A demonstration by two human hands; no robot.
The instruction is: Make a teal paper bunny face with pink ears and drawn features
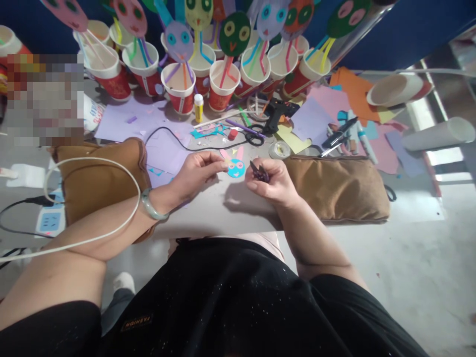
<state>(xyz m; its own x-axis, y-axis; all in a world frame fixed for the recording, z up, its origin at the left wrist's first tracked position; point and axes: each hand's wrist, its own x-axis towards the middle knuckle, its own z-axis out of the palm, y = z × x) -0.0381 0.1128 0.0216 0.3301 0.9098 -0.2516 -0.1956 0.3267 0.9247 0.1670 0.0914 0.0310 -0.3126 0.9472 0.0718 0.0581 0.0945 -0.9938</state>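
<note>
My left hand (203, 171) is closed in a pinch at the left side of a blue paper face (235, 169) with pink ears; a small yellowish bit shows at the fingertips, too small to name. The face has round pink-rimmed eyes. To its right, my right hand (273, 183) is wrapped round dark scissors (259, 172), with their blades pointing up and left. Behind the face lie paper scraps and a red cap (233, 134).
Red and white cups (178, 91) with straws and paper faces line the back. Brown cushions (338, 191) flank my forearms. A glue stick (199, 108), a glue gun (277, 113), black-handled scissors (255, 136), markers (366, 141) and a tape roll (279, 149) lie about. A white cable (139, 186) loops over my left forearm.
</note>
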